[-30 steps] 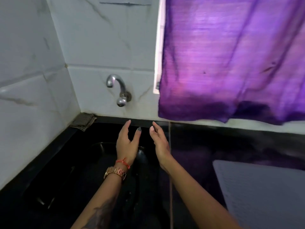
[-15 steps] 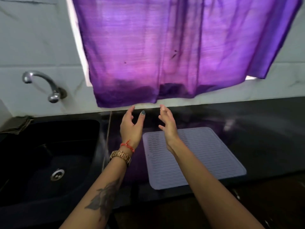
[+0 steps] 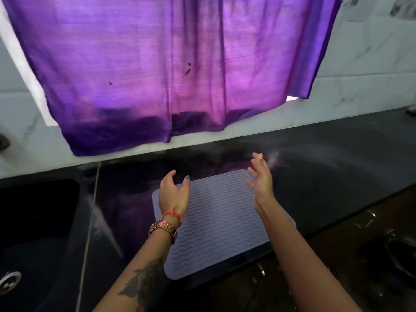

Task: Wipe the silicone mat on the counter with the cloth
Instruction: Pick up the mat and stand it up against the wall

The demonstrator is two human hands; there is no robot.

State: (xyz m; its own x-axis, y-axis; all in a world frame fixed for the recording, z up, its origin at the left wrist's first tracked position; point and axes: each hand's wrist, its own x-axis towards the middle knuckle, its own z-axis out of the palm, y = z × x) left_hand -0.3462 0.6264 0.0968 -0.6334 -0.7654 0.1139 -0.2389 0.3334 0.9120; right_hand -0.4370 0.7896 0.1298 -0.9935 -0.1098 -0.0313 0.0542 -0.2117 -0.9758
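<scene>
A pale lilac silicone mat [image 3: 221, 218] with a wavy ribbed surface lies flat on the black counter [image 3: 333, 167], near its front edge. My left hand [image 3: 173, 194] hovers above the mat's left side, fingers apart and empty. My right hand [image 3: 261, 181] is raised over the mat's far right corner, also open and empty. A wiping cloth does not show anywhere in this view.
A purple curtain [image 3: 162, 70] hangs over the window, its hem just above the back of the counter. A black sink [image 3: 33, 233] with a steel drain [image 3: 7, 281] sits to the left. White marble tiles [image 3: 360, 70] line the wall.
The view has swung right from the sink and tap to the mat. Both hands moved right with it and have spread further apart, staying open and empty.
</scene>
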